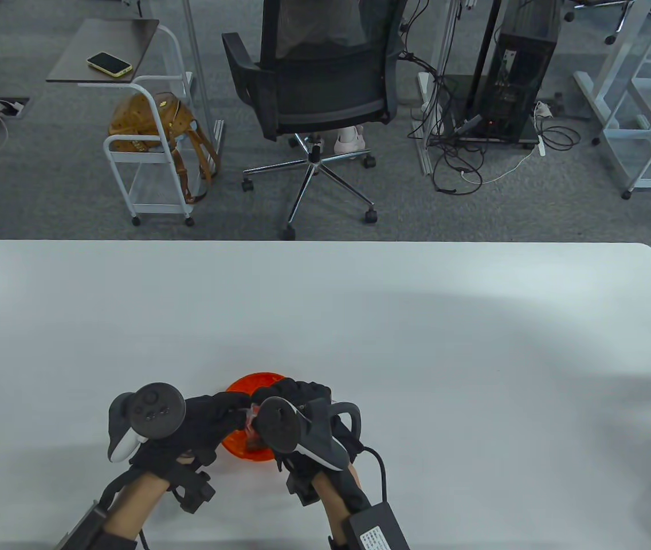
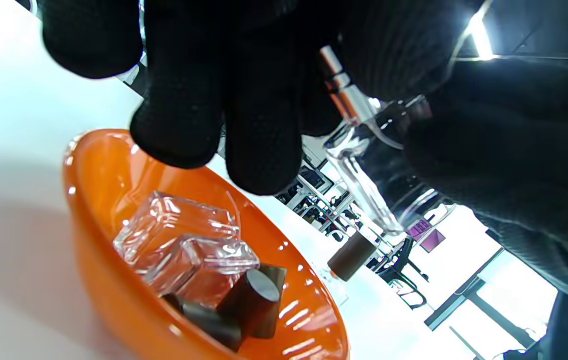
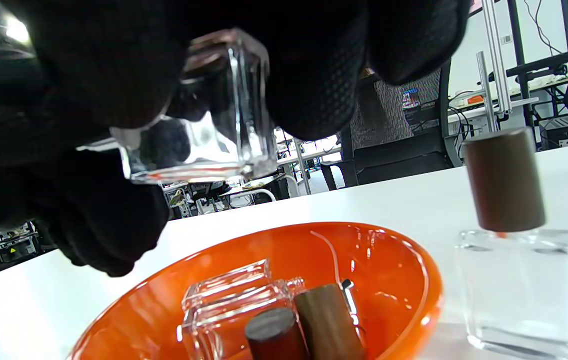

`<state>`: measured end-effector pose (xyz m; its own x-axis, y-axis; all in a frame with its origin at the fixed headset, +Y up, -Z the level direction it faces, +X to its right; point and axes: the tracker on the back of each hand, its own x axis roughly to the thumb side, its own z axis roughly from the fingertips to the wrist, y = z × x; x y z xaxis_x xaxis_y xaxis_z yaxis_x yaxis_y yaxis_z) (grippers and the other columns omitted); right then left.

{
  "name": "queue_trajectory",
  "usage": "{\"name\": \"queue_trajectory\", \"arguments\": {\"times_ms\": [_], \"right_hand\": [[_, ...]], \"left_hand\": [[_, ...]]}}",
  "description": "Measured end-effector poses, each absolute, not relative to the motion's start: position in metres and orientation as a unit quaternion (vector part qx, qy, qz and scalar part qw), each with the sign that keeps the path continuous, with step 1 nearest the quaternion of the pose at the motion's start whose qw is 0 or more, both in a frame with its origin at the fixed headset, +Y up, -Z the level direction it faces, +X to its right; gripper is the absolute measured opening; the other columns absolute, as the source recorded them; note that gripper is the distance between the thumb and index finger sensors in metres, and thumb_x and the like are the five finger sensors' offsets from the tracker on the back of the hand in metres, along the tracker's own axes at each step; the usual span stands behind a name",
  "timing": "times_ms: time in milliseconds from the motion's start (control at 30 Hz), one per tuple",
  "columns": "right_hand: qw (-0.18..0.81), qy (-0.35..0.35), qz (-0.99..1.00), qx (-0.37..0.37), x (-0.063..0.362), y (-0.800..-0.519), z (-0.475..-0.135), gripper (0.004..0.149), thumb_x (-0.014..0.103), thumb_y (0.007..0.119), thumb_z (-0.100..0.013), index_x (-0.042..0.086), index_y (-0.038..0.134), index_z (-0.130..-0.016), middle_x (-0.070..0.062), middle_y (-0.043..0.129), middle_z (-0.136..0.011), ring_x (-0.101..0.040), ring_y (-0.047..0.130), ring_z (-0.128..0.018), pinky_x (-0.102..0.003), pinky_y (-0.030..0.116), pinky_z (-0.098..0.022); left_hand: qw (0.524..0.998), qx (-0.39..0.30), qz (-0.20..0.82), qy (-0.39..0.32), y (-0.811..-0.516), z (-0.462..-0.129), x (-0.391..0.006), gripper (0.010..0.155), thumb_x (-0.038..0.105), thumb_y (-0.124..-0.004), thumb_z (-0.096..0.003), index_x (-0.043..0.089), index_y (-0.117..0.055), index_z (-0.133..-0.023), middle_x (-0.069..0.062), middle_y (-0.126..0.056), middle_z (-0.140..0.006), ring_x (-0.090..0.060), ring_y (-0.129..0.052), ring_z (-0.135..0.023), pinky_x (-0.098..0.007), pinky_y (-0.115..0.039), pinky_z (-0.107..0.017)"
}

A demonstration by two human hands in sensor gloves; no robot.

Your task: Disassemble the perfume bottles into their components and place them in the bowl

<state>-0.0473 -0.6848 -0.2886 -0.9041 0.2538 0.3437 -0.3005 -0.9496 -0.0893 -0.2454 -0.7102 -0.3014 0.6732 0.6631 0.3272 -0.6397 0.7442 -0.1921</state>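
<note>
Both gloved hands meet above the orange bowl (image 1: 257,379) near the table's front edge. My right hand (image 1: 279,398) grips a clear glass perfume bottle (image 3: 223,135) from above, tilted over the bowl. My left hand (image 1: 232,409) pinches the bottle's silver spray pump (image 2: 341,87) at the neck. In the bowl (image 3: 414,270) lie two empty glass bottles (image 3: 233,295) and several brown caps (image 3: 324,315). A whole bottle (image 3: 519,280) with its brown cap (image 3: 504,180) on stands on the table just beside the bowl, hidden in the table view.
The white table (image 1: 417,344) stretches wide around the bowl. Beyond its far edge are an office chair (image 1: 314,86), a small cart with a brown bag (image 1: 148,123), and a computer tower with cables (image 1: 523,69).
</note>
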Motion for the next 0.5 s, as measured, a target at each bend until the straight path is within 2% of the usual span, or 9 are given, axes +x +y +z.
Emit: {"name": "queue_trajectory", "arguments": {"times_ms": [67,133,333,500], "right_hand": [[0.138,-0.071,0.974,0.166,-0.048,-0.685,-0.288,0.054,0.046,0.086,-0.033,0.027,0.081,-0.084,0.004,0.089,-0.084,-0.012,0.099,-0.064,-0.054,0.074,-0.065],[0.15,-0.066,0.972,0.166,-0.047,-0.685,-0.289,0.053,0.046,0.086,-0.034,0.028,0.081,-0.084,0.004,0.089,-0.084,-0.012,0.099,-0.064,-0.054,0.074,-0.065],[0.156,-0.072,0.971,0.168,-0.044,-0.678,-0.289,0.053,0.046,0.087,-0.033,0.03,0.081,-0.083,0.006,0.089,-0.084,-0.011,0.099,-0.065,-0.054,0.074,-0.066],[0.111,-0.09,0.974,0.177,-0.046,-0.676,-0.285,0.054,0.044,0.09,-0.031,0.032,0.082,-0.082,0.007,0.089,-0.085,-0.012,0.099,-0.067,-0.054,0.073,-0.066]], "left_hand": [[0.909,-0.051,0.36,-0.202,-0.71,-0.301,-0.245,0.06,0.042,-0.084,-0.0436,0.019,-0.079,-0.099,-0.007,-0.109,-0.08,-0.03,-0.105,-0.072,-0.056,-0.075,-0.058],[0.915,-0.036,0.352,-0.194,-0.71,-0.301,-0.247,0.051,0.035,-0.084,-0.0458,0.025,-0.081,-0.095,-0.006,-0.11,-0.078,-0.03,-0.106,-0.07,-0.056,-0.076,-0.057],[0.908,-0.028,0.38,-0.174,-0.705,-0.303,-0.251,0.053,0.045,-0.077,-0.0454,0.014,-0.095,-0.085,-0.012,-0.112,-0.07,-0.036,-0.106,-0.063,-0.059,-0.075,-0.055],[0.927,-0.026,0.34,-0.153,-0.705,-0.302,-0.241,0.055,0.047,-0.072,-0.0458,0.012,-0.099,-0.078,-0.011,-0.114,-0.06,-0.034,-0.108,-0.056,-0.059,-0.077,-0.053]]}}
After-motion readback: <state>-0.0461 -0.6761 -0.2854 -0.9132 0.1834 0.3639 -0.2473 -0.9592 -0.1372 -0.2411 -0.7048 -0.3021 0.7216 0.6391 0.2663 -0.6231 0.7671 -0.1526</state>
